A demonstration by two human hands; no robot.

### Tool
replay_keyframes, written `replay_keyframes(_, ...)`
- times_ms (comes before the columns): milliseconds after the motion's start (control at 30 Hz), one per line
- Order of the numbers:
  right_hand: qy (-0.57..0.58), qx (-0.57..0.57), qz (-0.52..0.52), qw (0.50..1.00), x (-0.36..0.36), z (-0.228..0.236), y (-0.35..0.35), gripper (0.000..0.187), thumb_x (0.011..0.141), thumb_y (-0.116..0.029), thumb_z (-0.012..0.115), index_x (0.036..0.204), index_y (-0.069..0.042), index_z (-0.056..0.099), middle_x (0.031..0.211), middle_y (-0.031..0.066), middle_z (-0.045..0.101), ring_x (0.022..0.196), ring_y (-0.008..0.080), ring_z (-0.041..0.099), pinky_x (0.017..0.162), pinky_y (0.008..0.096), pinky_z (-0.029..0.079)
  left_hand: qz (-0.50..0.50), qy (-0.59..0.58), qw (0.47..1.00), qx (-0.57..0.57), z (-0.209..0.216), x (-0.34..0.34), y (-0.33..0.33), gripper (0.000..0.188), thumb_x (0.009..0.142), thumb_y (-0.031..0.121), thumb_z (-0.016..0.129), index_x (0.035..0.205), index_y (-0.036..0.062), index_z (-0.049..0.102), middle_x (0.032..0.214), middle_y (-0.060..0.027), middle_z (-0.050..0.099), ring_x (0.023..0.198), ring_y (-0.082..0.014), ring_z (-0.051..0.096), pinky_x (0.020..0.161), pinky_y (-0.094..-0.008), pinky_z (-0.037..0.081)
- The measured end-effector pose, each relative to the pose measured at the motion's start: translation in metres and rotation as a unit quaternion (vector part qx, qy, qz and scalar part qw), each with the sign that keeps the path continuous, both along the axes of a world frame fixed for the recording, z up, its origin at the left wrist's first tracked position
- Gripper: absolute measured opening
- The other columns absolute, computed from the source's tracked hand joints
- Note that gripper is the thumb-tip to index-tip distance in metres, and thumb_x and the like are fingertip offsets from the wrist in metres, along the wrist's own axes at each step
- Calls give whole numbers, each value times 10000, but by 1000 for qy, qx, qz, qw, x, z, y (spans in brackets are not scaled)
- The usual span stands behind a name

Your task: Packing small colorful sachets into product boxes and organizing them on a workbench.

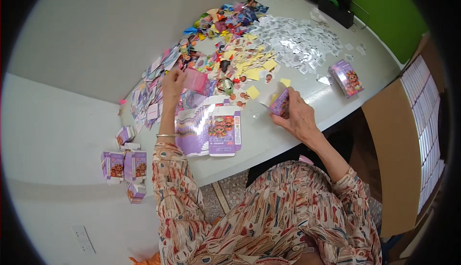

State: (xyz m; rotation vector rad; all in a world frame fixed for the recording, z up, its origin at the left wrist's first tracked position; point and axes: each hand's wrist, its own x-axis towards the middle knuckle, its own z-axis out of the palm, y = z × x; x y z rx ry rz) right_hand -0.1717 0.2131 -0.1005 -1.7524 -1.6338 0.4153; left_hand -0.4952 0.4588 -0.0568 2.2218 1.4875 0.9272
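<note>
My right hand (300, 116) grips a small purple printed carton (279, 104) above the table's front edge, a pale flap sticking out at its top. My left hand (173, 85) is closed, its fingertips pinched together over the edge of a pile of small toys and packets (192, 56). What those fingers hold, if anything, is too small to make out. Beside that hand lies a pink packet (196, 79). A fanned stack of flattened purple cartons (206, 133) lies between my forearms, near the front edge.
Yellow paper pieces (254, 61) and many small clear sachets (297, 41) cover the table's far part. A purple box (346, 78) stands at right, several formed cartons (126, 161) at left. A black tape dispenser (336, 10) sits behind; a large cardboard box (394, 154) stands right.
</note>
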Motion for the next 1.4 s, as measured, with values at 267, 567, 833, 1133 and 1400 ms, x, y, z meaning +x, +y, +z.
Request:
replay_keyframes(267, -32, 5, -5, 999, 0, -1, -2, 805, 696, -355, 751, 1274, 43, 357, 981, 191, 562, 878, 339, 613, 691, 398, 520, -33, 9, 993, 115, 42, 60, -48, 164, 847, 136, 639, 799, -4, 569, 642, -98, 576, 540, -190, 521, 529, -320, 411)
replay_keyframes(567, -46, -7, -23, 999, 2, -1, -2, 805, 680, -350, 761, 1246, 54, 354, 967, 198, 555, 843, 344, 614, 669, 409, 517, -179, -125, 975, 30, 74, 148, -145, 64, 908, 40, 563, 863, 7, 533, 692, -75, 520, 574, -132, 489, 529, -262, 388)
replay_keyframes(833, -4, -4, -33, 999, 3, 0, -7, 817, 683, -342, 766, 1262, 42, 337, 1012, 201, 544, 868, 354, 619, 679, 424, 517, -190, -51, 979, 44, 52, 167, -167, 100, 866, 14, 602, 846, 1, 505, 711, -127, 522, 579, -244, 525, 533, -339, 405)
replay_keyframes(1133, -8, 9, -21, 1000, 5, 2, -11, 917, 675, -313, 773, 1358, 22, 260, 1006, 205, 545, 853, 360, 619, 677, 433, 518, -255, 33, 960, 108, 66, 165, -163, 62, 865, 11, 595, 890, -3, 539, 743, -125, 552, 599, -246, 551, 554, -326, 425)
replay_keyframes(1400, -14, -8, -26, 1000, 15, 0, -14, 963, 673, -309, 780, 1399, -13, 221, 1011, 197, 543, 849, 360, 613, 676, 431, 517, -294, 65, 946, 124, 84, 178, -158, 100, 850, -9, 581, 946, 9, 563, 843, -154, 588, 686, -343, 584, 589, -386, 453)
